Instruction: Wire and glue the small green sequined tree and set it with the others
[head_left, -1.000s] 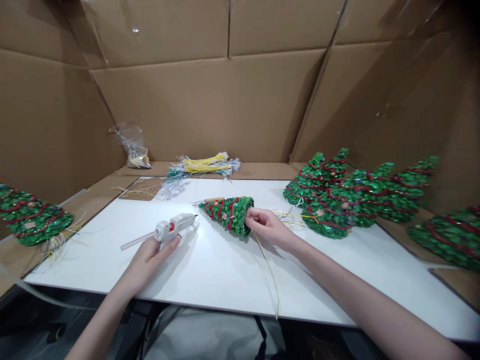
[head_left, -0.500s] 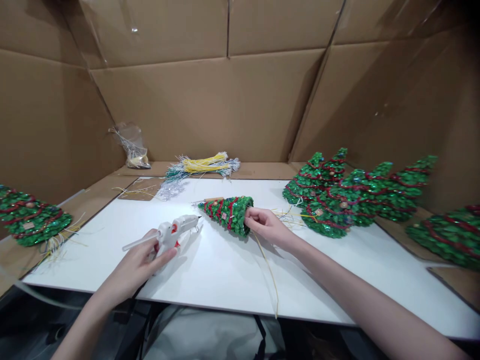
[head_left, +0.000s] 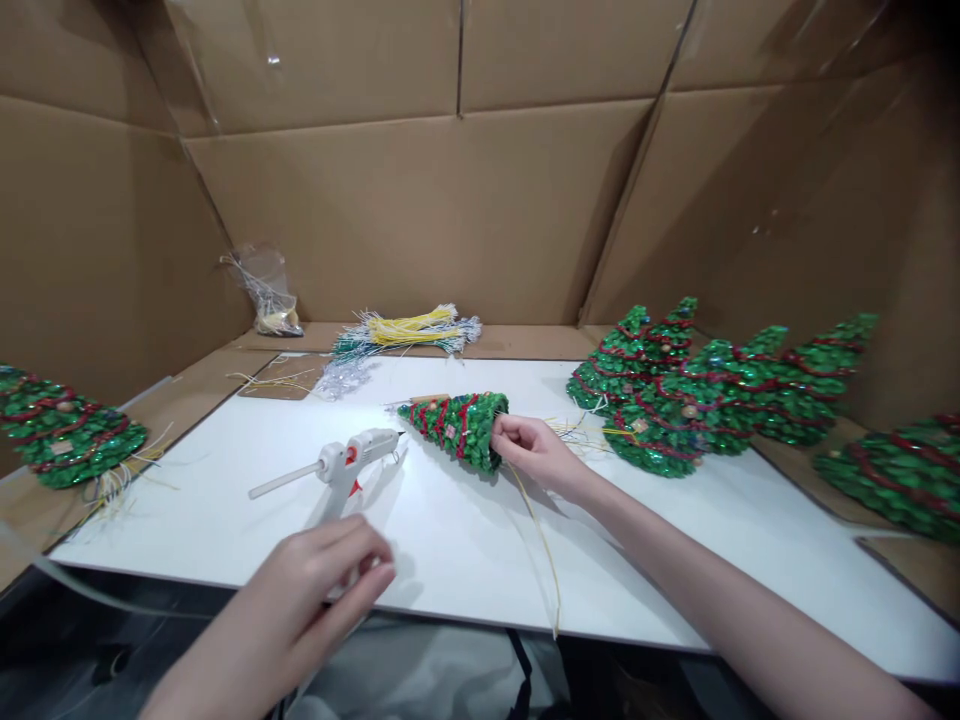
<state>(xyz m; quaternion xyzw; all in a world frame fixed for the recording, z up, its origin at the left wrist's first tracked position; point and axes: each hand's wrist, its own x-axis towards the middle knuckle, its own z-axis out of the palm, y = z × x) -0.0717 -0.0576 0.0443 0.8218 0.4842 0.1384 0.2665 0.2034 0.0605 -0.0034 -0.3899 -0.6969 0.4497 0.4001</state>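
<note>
A small green Christmas tree [head_left: 454,428] with red garland lies on its side, its tip toward the left and its open base toward the right. My right hand [head_left: 536,450] grips the rim of that base, fingertips partly hidden inside it. From the base a thin yellow wire [head_left: 541,535] trails down over the table's front edge. Left of the tree's tip, a white glue gun [head_left: 352,460] rests on the table with a glue stick [head_left: 283,481] poking out its back. My left hand [head_left: 322,580] is off the gun, nearer me, fingers loosely curled with nothing visible in them.
Several decorated trees [head_left: 675,400] stand at the right, one more tree [head_left: 71,430] at the left. Bundled yellow and white wires [head_left: 412,328] lie at the back beside a plastic bag [head_left: 270,295]. A wooden-handled tool [head_left: 427,399] lies behind the tree. Cardboard walls [head_left: 390,220] surround the white table [head_left: 450,540].
My left hand has let go of the glue gun and drawn back toward me, curling its fingers. The gun stays on the table. My right hand keeps its hold on the tree.
</note>
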